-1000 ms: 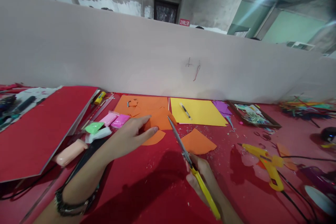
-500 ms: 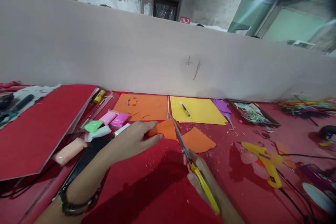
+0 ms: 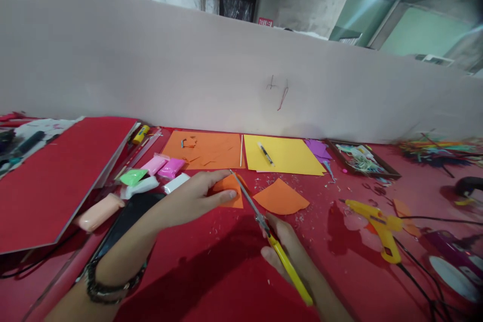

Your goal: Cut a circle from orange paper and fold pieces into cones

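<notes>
My right hand [image 3: 285, 244] is closed round a pair of yellow-handled scissors [image 3: 290, 266], whose blades point away and to the left. Between the thumb and fingers of my left hand [image 3: 199, 193] is a small orange sheet of paper [image 3: 231, 200]. The blades lie along the right edge of that sheet; whether they touch it I cannot tell. Just right of the blades a fan-shaped orange paper piece [image 3: 282, 198] rests flat on the red table. A dark bracelet circles my left wrist.
Orange [image 3: 211, 148] and yellow sheets [image 3: 290, 158] lie at the back, with a marker [image 3: 266, 154] on the yellow one. A yellow glue gun [image 3: 377, 226] with its cord is at right, near a tray of scraps [image 3: 394, 175]. Clay packs [image 3: 171, 168] and a red board [image 3: 64, 176] are left.
The scissors have swung left, their tips moving from over the sheet's right part to its far edge. The held orange sheet has shifted or turned in my left hand.
</notes>
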A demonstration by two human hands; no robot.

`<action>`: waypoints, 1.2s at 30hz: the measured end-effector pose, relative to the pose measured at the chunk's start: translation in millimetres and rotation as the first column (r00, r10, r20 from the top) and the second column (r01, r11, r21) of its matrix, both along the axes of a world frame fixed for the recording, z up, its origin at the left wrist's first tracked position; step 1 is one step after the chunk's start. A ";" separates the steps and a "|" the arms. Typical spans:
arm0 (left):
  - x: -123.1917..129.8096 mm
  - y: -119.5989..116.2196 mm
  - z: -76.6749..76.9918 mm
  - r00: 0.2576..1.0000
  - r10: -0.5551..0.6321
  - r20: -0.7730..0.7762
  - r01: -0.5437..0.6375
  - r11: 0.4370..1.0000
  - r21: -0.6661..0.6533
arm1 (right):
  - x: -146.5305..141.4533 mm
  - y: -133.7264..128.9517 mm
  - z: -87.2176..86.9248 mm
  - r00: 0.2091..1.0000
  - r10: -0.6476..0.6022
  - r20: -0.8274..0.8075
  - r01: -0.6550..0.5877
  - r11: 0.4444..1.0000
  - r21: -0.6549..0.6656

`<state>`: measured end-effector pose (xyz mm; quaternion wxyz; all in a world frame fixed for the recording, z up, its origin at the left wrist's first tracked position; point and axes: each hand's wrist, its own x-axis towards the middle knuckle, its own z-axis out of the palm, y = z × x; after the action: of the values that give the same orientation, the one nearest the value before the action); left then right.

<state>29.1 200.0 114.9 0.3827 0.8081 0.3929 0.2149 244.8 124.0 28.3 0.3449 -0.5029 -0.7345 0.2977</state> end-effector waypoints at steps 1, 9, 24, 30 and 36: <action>-0.4 0.5 -0.3 1.000 0.002 -0.009 -0.002 1.000 -0.004 | 0.5 -0.6 0.9 1.000 0.000 0.004 0.000 1.000 -0.026; -0.4 0.6 -0.1 0.999 -0.014 -0.032 0.013 1.000 -0.014 | -1.6 -0.2 2.2 0.998 0.015 -0.065 -0.019 0.998 -0.067; 3.2 -1.7 1.1 0.997 -0.069 0.035 0.072 0.991 -0.110 | -1.5 2.3 -7.2 0.995 0.009 -0.097 -0.018 0.996 -0.086; 5.7 -0.8 -6.1 0.985 -0.076 0.156 0.113 0.963 -0.243 | -3.2 0.8 -5.8 0.995 0.013 -0.095 -0.021 0.997 -0.080; 8.3 0.4 -12.7 0.981 -0.039 0.192 0.089 0.962 -0.257 | -3.4 4.0 -13.1 0.996 0.007 -0.087 -0.013 0.997 -0.075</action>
<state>37.4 200.3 102.2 0.5286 0.7387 0.3543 0.2222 241.4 128.0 15.2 0.3556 -0.4986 -0.7095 0.3486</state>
